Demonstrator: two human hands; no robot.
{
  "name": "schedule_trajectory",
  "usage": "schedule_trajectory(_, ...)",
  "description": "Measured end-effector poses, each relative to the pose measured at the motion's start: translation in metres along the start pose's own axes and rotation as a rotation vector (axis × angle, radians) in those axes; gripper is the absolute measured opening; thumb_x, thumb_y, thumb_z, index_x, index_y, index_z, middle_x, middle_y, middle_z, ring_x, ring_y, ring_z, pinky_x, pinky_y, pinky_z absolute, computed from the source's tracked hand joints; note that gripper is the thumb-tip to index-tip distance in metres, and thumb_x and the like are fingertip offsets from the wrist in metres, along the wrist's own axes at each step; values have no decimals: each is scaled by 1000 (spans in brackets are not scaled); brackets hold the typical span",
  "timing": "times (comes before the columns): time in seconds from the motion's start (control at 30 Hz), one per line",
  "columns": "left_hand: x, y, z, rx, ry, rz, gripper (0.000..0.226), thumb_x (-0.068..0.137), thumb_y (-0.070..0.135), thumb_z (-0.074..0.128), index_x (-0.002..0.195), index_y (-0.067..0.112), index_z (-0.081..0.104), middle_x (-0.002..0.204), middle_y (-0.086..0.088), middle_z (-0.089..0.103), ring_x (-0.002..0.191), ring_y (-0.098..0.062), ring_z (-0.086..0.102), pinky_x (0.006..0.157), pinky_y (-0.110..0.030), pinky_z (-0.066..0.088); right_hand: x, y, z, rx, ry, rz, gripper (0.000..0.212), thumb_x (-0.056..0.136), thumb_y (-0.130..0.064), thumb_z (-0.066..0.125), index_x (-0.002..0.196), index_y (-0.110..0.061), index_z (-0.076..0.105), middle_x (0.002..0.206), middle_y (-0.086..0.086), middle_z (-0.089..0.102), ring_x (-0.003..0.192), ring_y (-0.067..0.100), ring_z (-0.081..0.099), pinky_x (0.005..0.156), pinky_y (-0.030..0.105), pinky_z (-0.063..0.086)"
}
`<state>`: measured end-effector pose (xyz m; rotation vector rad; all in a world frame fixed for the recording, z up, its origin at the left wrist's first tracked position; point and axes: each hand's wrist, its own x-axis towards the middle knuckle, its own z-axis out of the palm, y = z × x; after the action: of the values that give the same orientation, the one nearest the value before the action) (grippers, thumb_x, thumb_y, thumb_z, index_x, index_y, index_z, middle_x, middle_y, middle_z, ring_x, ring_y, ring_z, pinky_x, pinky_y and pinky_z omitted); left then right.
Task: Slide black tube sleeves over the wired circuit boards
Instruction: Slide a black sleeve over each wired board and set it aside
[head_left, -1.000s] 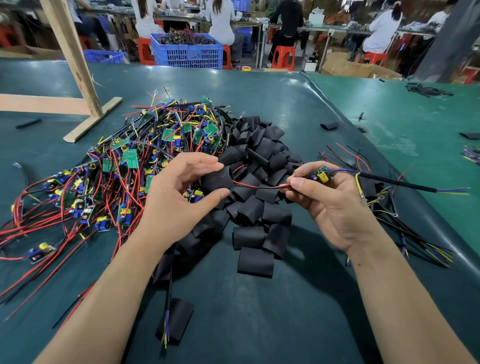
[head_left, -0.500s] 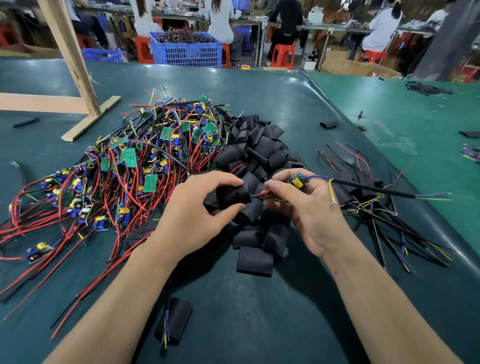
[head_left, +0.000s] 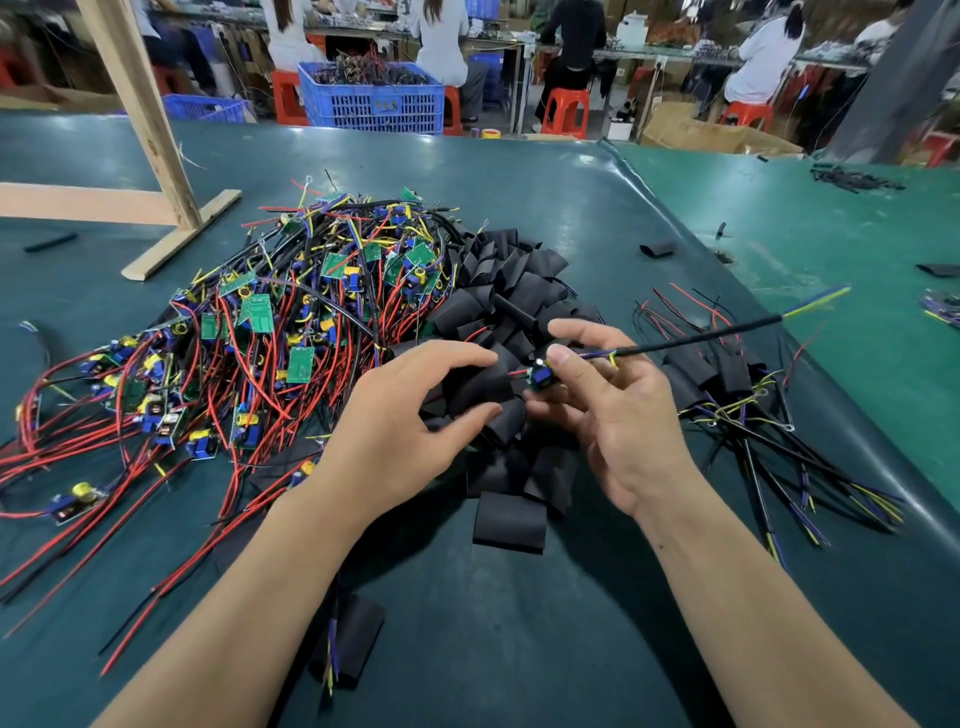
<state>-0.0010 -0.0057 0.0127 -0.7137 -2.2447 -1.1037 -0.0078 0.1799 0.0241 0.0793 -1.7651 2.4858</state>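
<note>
**Sleeve and board meeting between two hands**

Nearest to the person, one flat black tube sleeve with wires inside (head_left: 347, 644) is lying alone on the dark green table mat (head_left: 519, 649). Above it, the left hand (head_left: 400, 431) is gripping a short black tube sleeve (head_left: 480, 384) between curled fingers and thumb. Just beside it, the right hand (head_left: 618, 415) is pinching a small green circuit board with a blue part (head_left: 540, 375) at the fingertips. The board's end is touching the mouth of the sleeve, and a red wire is showing between them. The board's long black cable with blue and yellow ends (head_left: 727, 330) is pointing away to the right. Under the hands, a heap of empty black sleeves (head_left: 519, 291) is lying. Left of it, a big tangle of red-wired green boards (head_left: 249, 338) is spreading. Right of it, a smaller bundle of finished pieces (head_left: 737, 415) is resting. Farther back, a wooden frame (head_left: 156, 156) is standing, and beyond the table a blue plastic crate (head_left: 371, 98) and seated people are showing.
</note>
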Motion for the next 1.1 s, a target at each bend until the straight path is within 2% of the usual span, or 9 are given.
schedule_trajectory(0.1,1,1,-1,-12,17,-47,41,81,13,80,119,14,66,116,10,68,111,-4,62,97,-27,49,-1,1,2,66,-28,8,7,80,-11,71,85,-11,75,81,15,69,78,30,68,66,28,58)
schedule_trajectory(0.23,1,0,-5,-29,32,-73,40,81,10,79,118,12,66,114,14,67,111,2,61,98,-19,46,-1,0,-2,77,-137,48,20,75,-9,70,94,-7,75,86,11,72,83,21,69,74,27,57)
schedule_trajectory(0.5,1,2,-8,-74,-23,-45,38,82,7,77,118,7,66,116,9,67,113,-1,62,100,-20,46,-3,1,1,-37,-90,-24,20,70,-11,77,90,-13,76,83,11,74,77,23,71,72,30,58)
schedule_trajectory(0.6,1,2,-7,-90,-10,-30,37,82,7,77,117,6,66,114,7,68,112,-3,63,99,-22,47,-4,-2,1,-72,-62,-65,19,67,-12,79,86,-14,77,81,10,75,73,22,71,68,27,57)
schedule_trajectory(0.77,2,3,-7,-79,10,-38,36,83,9,77,117,6,66,113,3,69,111,-6,63,98,-25,49,-5,-2,2,-140,-63,-72,17,71,-8,79,87,-13,76,83,14,75,73,30,72,67,27,58)
schedule_trajectory(0.9,2,3,-8,-83,17,-46,36,82,8,77,116,5,66,113,2,69,111,-6,63,98,-26,49,-6,-4,-1,-246,-96,-116,17,81,0,74,94,-10,74,82,11,76,73,25,74,65,24,56)
schedule_trajectory(1.1,2,4,-8,-74,10,-39,35,82,7,77,116,5,67,113,2,69,110,-7,64,98,-25,49,-8,-1,1,-346,-123,-157,21,78,3,76,87,-16,73,80,5,75,69,17,72,64,25,58)
